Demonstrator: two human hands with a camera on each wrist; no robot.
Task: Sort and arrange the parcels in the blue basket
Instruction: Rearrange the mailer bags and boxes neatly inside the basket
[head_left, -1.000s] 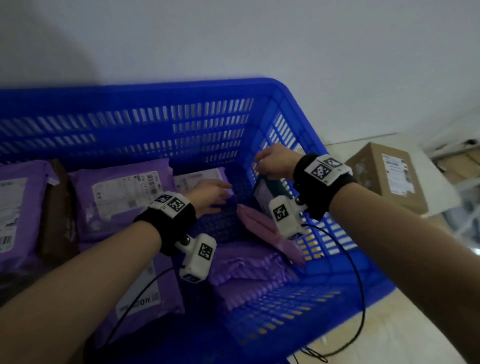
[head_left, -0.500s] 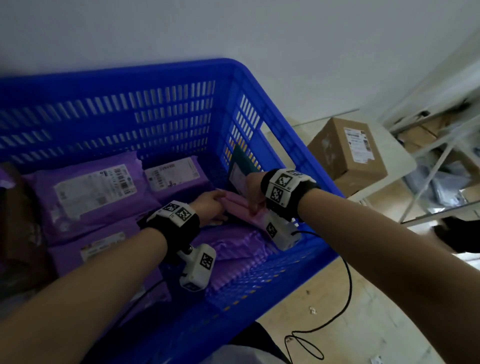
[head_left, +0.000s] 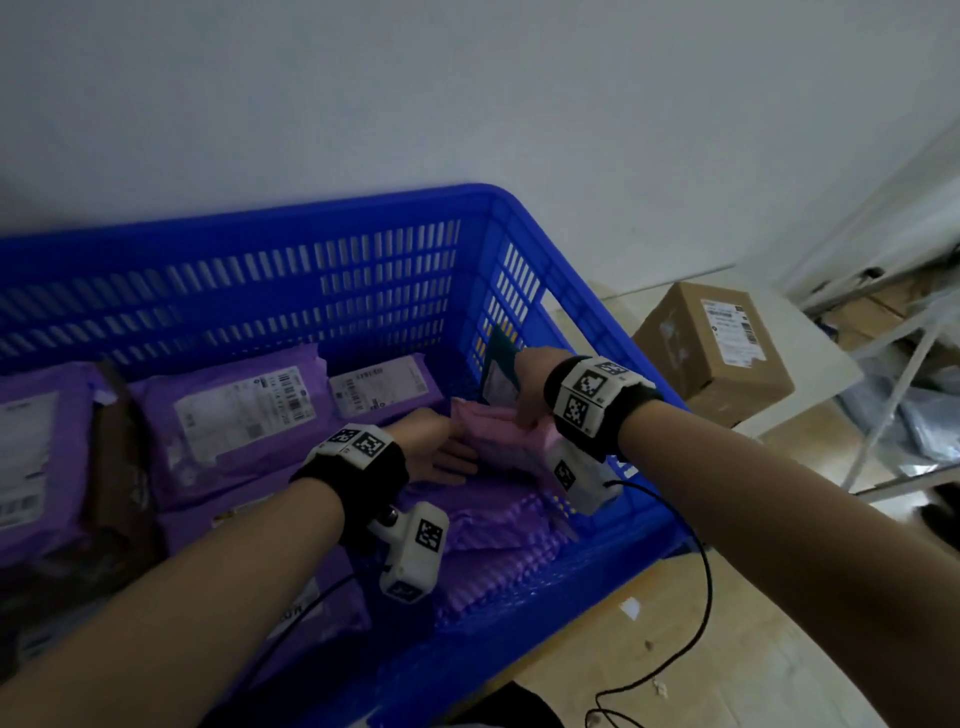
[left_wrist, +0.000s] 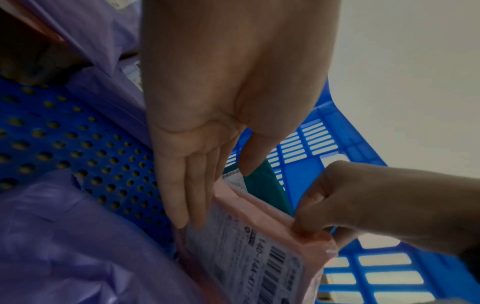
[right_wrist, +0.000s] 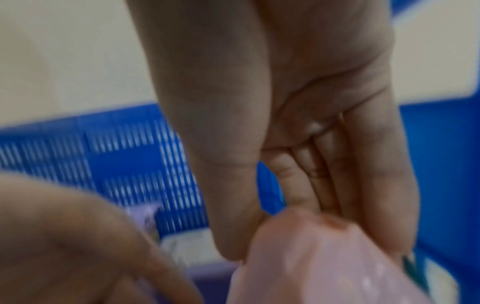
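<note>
The blue basket (head_left: 566, 270) holds several purple parcels (head_left: 234, 415) lying flat with their labels up. A pink parcel (head_left: 493, 426) stands on edge near the basket's right wall. My right hand (head_left: 524, 395) pinches its top edge between thumb and fingers (right_wrist: 369, 205). The flat, straight fingers of my left hand (head_left: 447, 457) press against its labelled face (left_wrist: 249, 242). Behind the pink parcel (right_wrist: 324, 273), a dark green parcel (left_wrist: 267, 185) leans upright against the right wall.
A crinkled purple bag (head_left: 498, 540) lies at the basket's front right, and a brown parcel (head_left: 119, 457) at the left. Outside, a labelled cardboard box (head_left: 717, 353) sits on a white table at the right, with a metal rack (head_left: 893, 332) beyond. A black cable (head_left: 701, 597) hangs from my right wrist.
My right hand left the green parcel at the wall and came down to pinch the pink parcel. My left hand moved right from the purple parcels onto the pink one.
</note>
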